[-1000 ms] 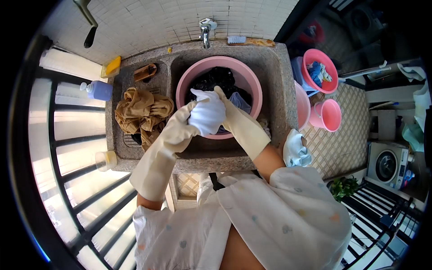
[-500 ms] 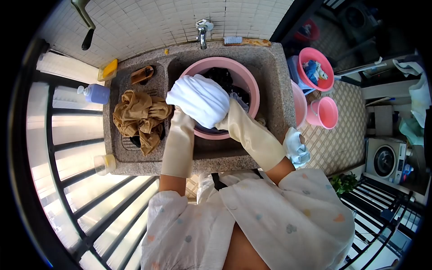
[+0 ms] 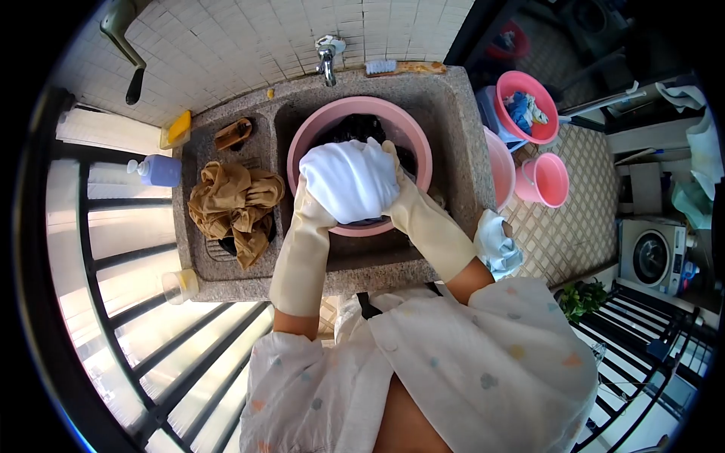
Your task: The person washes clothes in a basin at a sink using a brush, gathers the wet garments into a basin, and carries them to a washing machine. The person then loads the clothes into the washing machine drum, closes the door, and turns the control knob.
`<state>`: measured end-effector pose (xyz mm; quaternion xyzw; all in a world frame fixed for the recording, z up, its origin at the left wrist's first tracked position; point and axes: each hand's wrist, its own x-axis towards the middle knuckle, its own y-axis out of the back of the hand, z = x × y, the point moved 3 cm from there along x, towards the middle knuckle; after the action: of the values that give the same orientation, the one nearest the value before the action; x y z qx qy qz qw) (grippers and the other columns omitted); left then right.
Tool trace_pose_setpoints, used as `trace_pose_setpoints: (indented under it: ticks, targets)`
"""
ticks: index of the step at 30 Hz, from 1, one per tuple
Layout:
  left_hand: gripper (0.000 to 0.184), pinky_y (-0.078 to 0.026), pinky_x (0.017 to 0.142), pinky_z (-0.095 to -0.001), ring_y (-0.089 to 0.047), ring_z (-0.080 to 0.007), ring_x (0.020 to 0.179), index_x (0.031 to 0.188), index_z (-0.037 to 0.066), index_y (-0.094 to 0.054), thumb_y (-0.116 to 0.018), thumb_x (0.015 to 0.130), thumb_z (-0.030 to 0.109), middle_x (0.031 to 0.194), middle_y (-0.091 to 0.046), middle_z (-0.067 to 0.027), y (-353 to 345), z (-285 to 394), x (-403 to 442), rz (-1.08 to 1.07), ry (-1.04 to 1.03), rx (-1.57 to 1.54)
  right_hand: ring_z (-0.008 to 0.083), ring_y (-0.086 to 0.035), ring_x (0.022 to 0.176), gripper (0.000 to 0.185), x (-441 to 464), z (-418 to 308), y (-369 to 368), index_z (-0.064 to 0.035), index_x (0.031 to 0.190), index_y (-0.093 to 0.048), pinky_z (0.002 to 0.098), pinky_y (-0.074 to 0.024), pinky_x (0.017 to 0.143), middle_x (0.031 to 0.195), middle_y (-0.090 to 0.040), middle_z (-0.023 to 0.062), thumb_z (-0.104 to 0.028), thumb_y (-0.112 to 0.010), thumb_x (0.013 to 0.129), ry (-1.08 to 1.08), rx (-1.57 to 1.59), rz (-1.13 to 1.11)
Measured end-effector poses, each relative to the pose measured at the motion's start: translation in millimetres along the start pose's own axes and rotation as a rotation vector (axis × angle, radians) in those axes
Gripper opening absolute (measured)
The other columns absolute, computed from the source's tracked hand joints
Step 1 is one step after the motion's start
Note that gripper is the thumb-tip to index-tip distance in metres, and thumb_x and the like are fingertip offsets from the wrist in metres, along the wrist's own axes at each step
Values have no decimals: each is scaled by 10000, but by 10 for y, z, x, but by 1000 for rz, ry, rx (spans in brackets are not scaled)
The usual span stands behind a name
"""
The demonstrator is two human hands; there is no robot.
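Both hands wear long cream rubber gloves. A bunched white cloth (image 3: 351,180) is held between them, above the pink basin (image 3: 298,140). My left hand (image 3: 311,210) grips the left side of the bundle, its fingertips hidden by the fabric. On the right side, my right hand (image 3: 398,195) is wrapped against the cloth, with part of its fingers showing at the upper right edge. Dark wet-looking fabric (image 3: 361,128) lies in the basin, behind and under the white bundle. The basin sits in the stone sink (image 3: 453,113).
Brown cloth (image 3: 230,200) lies on the ribbed left section, near a wooden brush (image 3: 233,134). A purple pump bottle (image 3: 160,171) stands at the left edge. Below the tap (image 3: 327,64), another brush (image 3: 404,68) rests on the rim. Pink buckets (image 3: 544,181) stand right.
The white bundle has shifted slightly right and turned between the hands. My right hand has moved up along its side, and its fingers now show more. The camera view has tilted a little.
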<state>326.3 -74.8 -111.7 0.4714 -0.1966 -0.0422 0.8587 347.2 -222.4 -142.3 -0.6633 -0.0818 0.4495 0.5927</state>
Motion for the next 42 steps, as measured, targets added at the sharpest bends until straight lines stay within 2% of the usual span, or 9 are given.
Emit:
trace_pose_setpoints:
  ticks: [4, 9, 13, 18, 24, 33, 34, 38, 42]
  targets:
    - [457, -485, 1074, -383, -606, -245, 1251, 1380, 57, -565, -620, 1009, 318, 1341, -640, -124, -120, -298, -42, -21, 371, -456, 226, -686, 1074, 313, 186, -38, -24, -123, 1140, -685, 379, -521, 967, 1167, -724, 63, -381, -694, 964, -18, -366, -443]
    - [419, -528, 965, -404, -648, -260, 1105, 1341, 60, -595, -614, 998, 299, 1238, -672, -130, -349, -469, 147, -154, 794, -1416, 253, -693, 1059, 238, -476, -73, -682, -86, 1106, -689, 395, -534, 923, 1144, -722, 85, -242, -719, 928, 543, -1370, 31]
    - [390, -562, 877, -421, -681, -271, 988, 1310, 63, -619, -610, 989, 284, 1156, -699, -134, -351, -473, 281, -336, 891, -1613, 344, -682, 1014, 260, -605, -53, -832, -29, 1071, -668, 426, -542, 880, 1082, -686, 166, -129, -731, 840, 871, -2017, -292]
    - [358, -605, 768, -442, -723, -285, 842, 1271, 66, -648, -604, 977, 265, 1053, -731, -139, -330, -443, 470, -504, 892, -1377, 338, -691, 997, 237, -629, 167, -1030, -60, 1004, -693, 495, -568, 817, 1074, -686, 157, -130, -746, 784, 771, -2504, -680]
    - [375, -596, 708, -437, -752, -273, 827, 1301, 210, -692, -589, 943, 259, 993, -754, -165, 36, 185, 649, -581, 827, -180, 311, -726, 789, 195, -412, 629, -593, -125, 980, -756, 469, -592, 569, 930, -742, 83, -115, -694, 796, 538, -3231, -791]
    - [402, -559, 910, -458, -727, -297, 986, 1284, 0, -644, -522, 1005, 263, 1120, -737, -163, -97, 368, 686, -360, 544, -254, 298, -715, 702, 278, -291, 345, -282, -157, 1074, -738, 455, -561, 508, 929, -740, 117, -156, -694, 799, 962, -2928, -846]
    - [407, -556, 924, -460, -722, -295, 1005, 1291, 4, -639, -524, 1010, 275, 1140, -731, -160, -108, 325, 677, -338, 609, -374, 333, -728, 841, 248, -424, 182, -507, -151, 1093, -725, 461, -602, 663, 1052, -732, 136, -171, -684, 849, 540, -3061, -511]
    - [430, -542, 981, -467, -702, -286, 1081, 1320, 21, -618, -534, 1026, 323, 1220, -706, -149, -182, 191, 704, -115, 983, -1171, 294, -619, 1251, 439, -766, -619, -591, -106, 1351, -620, 372, -495, 1068, 1308, -673, 117, -250, -670, 940, 652, -1592, -211]
    - [456, -528, 1039, -474, -682, -278, 1157, 1349, 37, -597, -543, 1043, 371, 1300, -680, -138, -207, 715, 957, -9, 957, -1752, 189, -696, 1070, 320, -1094, -1045, -753, -55, 1188, -710, 355, -581, 872, 1143, -737, 99, -222, -729, 915, 294, -955, 133]
